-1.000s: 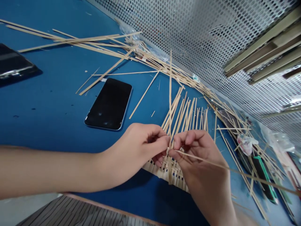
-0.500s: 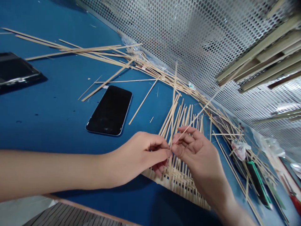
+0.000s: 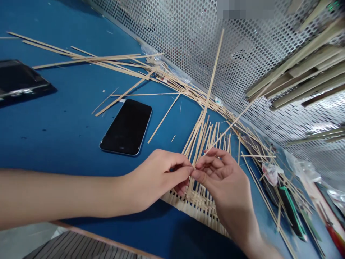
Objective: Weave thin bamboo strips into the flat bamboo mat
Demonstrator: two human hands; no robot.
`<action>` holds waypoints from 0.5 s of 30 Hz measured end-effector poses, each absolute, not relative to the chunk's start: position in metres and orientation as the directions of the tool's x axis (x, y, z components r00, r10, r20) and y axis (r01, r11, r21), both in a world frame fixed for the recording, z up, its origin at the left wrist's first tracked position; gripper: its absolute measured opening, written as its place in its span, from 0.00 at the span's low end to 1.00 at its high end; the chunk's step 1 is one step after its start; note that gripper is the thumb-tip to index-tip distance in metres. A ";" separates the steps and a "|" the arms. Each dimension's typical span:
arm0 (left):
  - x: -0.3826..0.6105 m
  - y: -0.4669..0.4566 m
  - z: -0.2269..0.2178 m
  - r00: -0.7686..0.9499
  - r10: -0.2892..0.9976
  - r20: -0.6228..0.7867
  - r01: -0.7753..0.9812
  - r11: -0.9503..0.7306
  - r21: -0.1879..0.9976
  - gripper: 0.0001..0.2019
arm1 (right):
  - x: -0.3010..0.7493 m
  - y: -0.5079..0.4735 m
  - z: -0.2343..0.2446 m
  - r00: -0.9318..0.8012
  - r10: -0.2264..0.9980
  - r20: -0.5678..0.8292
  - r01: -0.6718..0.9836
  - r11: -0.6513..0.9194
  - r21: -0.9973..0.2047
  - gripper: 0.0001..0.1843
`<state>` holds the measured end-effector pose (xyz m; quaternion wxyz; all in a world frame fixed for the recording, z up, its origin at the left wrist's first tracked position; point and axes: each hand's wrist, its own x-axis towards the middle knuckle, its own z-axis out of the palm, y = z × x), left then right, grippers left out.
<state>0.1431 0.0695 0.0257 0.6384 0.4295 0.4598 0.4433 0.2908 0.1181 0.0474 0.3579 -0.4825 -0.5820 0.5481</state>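
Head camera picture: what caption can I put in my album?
Left hand and right hand pinch close together over woven pale strips, a black-screened phone lying nearby on the blue table.

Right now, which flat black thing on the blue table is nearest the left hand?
The pale-rimmed phone, just beyond the left hand; the other black thing lies farther away, cut by the picture's left edge.

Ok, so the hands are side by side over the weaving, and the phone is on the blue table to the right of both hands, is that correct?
Not quite: the head view shows the phone to the left of the right hand, beyond the left forearm. It does lie on the blue table.
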 end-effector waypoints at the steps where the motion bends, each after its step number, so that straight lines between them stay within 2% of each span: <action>1: 0.143 0.069 0.026 0.181 0.962 -0.206 -0.158 0.235 0.959 0.11 | 0.291 0.118 0.046 -0.275 0.957 -0.098 0.159 -0.055 -0.986 0.24; 8: 0.143 0.070 0.026 0.185 0.959 -0.214 -0.144 0.242 0.960 0.11 | 0.293 0.116 0.038 -0.315 0.948 -0.034 0.135 0.010 -0.991 0.16; 15: 0.139 0.067 0.029 0.167 0.983 -0.070 0.174 0.041 0.984 0.12 | 0.292 0.115 0.036 -0.312 0.949 -0.039 0.167 0.014 -0.986 0.15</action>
